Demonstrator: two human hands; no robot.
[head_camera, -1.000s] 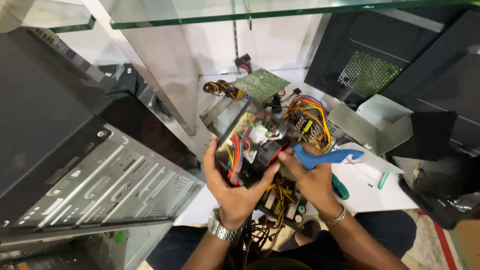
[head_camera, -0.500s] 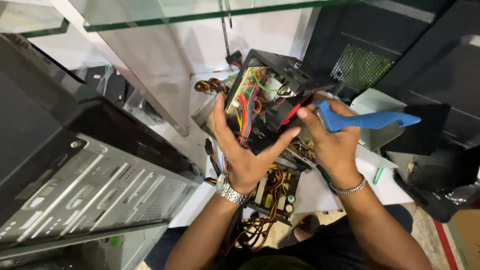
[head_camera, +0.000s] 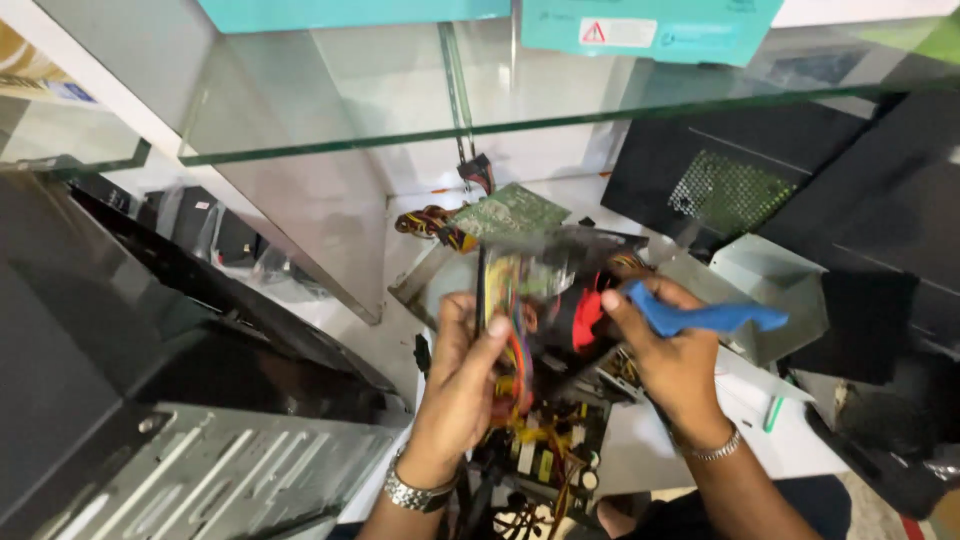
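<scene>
Both hands hold up a black power-supply unit (head_camera: 560, 280) with coloured wires and a circuit board showing, blurred by motion. My left hand (head_camera: 462, 385) grips its left edge with the thumb over the wires. On its right side is my right hand (head_camera: 668, 360), which also grips a blue-handled tool (head_camera: 705, 317) with a red part near the unit. Below the hands lies another open circuit board (head_camera: 545, 455) with yellow parts and loose cables.
A grey metal computer case (head_camera: 200, 470) lies at lower left. A glass shelf (head_camera: 500, 125) spans overhead. A green circuit board (head_camera: 510, 212) and wire bundle sit behind. A black perforated case (head_camera: 720, 190), a grey metal cover (head_camera: 775, 290) and a green pen (head_camera: 773, 412) are on the right.
The unit has been turned more on edge and lifted slightly. My left hand shifted from under it to its left side. The blue tool stays in my right hand.
</scene>
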